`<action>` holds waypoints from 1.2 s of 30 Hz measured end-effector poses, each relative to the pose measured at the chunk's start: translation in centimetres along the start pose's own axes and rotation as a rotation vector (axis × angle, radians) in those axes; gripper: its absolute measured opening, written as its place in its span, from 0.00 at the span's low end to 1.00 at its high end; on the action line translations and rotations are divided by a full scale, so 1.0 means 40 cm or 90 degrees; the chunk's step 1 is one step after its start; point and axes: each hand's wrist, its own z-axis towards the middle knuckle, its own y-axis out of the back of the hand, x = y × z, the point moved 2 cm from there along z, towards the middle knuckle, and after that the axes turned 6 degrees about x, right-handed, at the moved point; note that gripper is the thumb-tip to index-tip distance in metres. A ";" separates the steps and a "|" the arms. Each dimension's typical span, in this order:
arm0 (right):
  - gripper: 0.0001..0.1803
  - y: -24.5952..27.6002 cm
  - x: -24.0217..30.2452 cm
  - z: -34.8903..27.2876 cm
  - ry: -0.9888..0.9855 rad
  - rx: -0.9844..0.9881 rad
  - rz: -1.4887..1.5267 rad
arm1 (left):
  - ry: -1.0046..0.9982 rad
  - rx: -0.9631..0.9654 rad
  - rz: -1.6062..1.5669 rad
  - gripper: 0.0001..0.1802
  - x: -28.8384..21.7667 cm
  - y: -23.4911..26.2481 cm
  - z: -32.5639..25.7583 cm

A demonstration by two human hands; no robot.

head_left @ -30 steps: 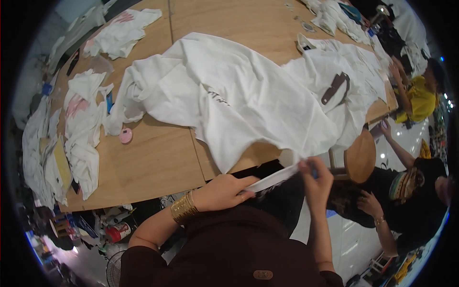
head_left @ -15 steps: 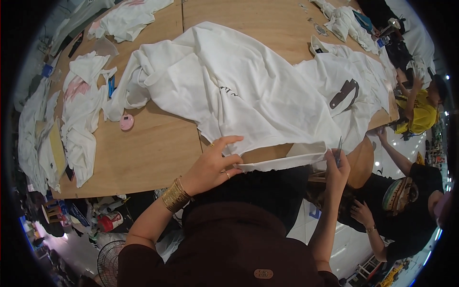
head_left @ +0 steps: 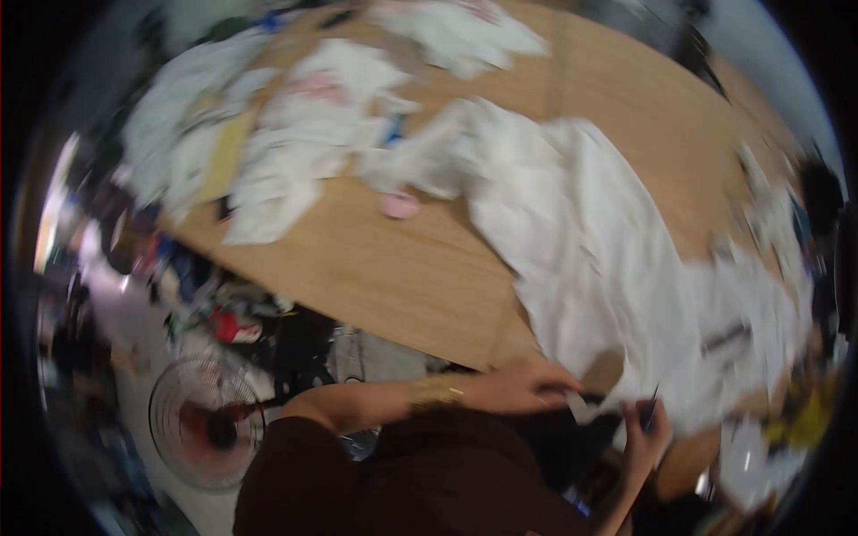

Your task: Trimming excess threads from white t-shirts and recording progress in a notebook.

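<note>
A white garment lies rumpled across the table, its near edge hanging over the front side. My left hand, with gold bangles at its wrist, is closed on the left end of that open edge. At the other end, my right hand grips small pointed scissors, their tip sticking up beside the cloth. Whether the right fingers also pinch the edge is blurred. Motion smears the whole picture.
More white garments lie along the table's left side, by a yellow board. A round pink object rests near the cloth. Below left stands a fan. A person in yellow shows at the far right.
The view has swung, so the table and garments appear tilted and shifted right. My hands have come closer together, and the garment's open edge between them looks narrower.
</note>
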 end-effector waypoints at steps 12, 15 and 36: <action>0.10 -0.057 0.104 -0.004 0.202 0.128 0.010 | 0.180 0.006 -0.679 0.10 0.107 -0.141 0.073; 0.12 -0.047 0.085 -0.003 0.193 0.131 -0.100 | 0.161 -0.052 -0.628 0.09 0.083 -0.141 0.074; 0.14 -0.017 0.063 -0.054 0.170 0.050 -0.165 | 0.095 -0.148 -0.038 0.14 0.049 -0.149 0.105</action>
